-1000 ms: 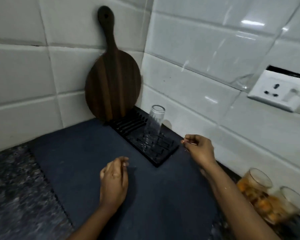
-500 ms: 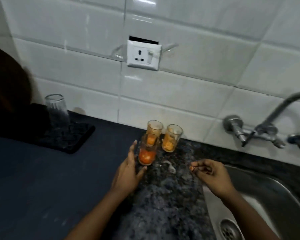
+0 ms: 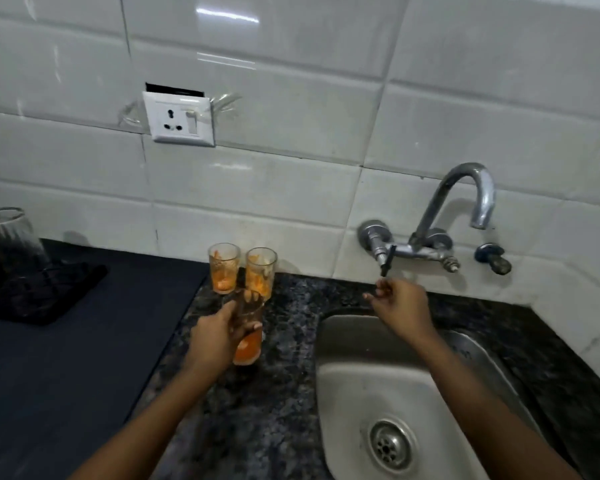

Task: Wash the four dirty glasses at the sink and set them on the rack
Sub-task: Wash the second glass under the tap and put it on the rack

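My left hand [image 3: 213, 339] grips a dirty glass [image 3: 248, 336] smeared with orange residue, held just above the dark granite counter. Two more dirty glasses stand behind it by the wall, one on the left [image 3: 223, 268] and one on the right [image 3: 260, 271]. A clean glass [image 3: 9, 237] stands upside down on the black rack [image 3: 59, 292] at the far left. My right hand [image 3: 400, 306] hovers over the back of the steel sink [image 3: 378, 386], fingers loosely curled just under the tap's black lever [image 3: 387, 259], holding nothing.
The curved chrome spout [image 3: 465, 192] arches over the sink, with a second valve [image 3: 492, 259] to its right. A dark mat [image 3: 84, 358] covers the counter left of the granite [image 3: 257, 410]. A white wall socket [image 3: 181, 121] sits on the tiles above.
My view swung right from the rack to the sink. My left hand closed round the front dirty glass and lifted it. My right hand rose toward the tap lever.
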